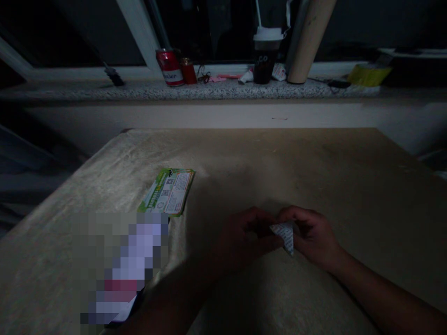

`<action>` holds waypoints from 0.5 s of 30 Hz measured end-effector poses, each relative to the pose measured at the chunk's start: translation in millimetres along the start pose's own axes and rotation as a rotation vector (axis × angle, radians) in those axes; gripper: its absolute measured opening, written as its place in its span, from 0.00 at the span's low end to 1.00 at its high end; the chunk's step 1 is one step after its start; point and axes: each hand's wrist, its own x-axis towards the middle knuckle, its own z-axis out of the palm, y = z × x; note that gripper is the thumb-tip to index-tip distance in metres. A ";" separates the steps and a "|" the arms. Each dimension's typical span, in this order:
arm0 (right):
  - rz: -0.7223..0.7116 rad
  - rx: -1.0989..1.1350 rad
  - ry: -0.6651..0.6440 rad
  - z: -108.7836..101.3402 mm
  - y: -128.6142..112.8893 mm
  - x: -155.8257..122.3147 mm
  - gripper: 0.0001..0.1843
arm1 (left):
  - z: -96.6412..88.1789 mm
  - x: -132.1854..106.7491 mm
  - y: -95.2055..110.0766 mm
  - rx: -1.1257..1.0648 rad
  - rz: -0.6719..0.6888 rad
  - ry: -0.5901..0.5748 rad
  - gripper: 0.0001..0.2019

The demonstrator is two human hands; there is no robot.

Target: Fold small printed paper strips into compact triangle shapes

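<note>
Both hands meet over the near middle of the table — the left hand and the right hand each pinching a small folded scrap of printed paper between fingertips, just above the surface. Wrists sit low, fingers curled inward. A crisp crease probably wants the edges lined up before pressing. A green leaflet lies well apart, leftward — a red can and a lidded cup stand on the sill.

The room is very dim. A weak light falls from above on the middle of the beige tabletop, while its corners sink into darkness. The arms cast soft shadows. One blurred, pixelated patch lies at lower left.
</note>
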 end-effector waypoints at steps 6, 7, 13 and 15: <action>0.231 0.215 -0.159 3.2 -4.0 2.1 0.08 | -2.6 -0.8 6.6 0.090 -0.038 -0.044 0.22; 0.249 0.228 -0.159 3.4 -4.2 2.2 0.09 | -3.0 -0.6 7.7 0.100 -0.049 -0.048 0.23; 0.318 0.274 -0.150 3.8 -3.7 1.3 0.13 | -4.0 0.0 15.0 0.206 -0.069 -0.055 0.26; 0.315 0.276 -0.143 4.0 -3.9 1.3 0.13 | -3.9 -0.4 16.2 0.232 -0.069 -0.040 0.27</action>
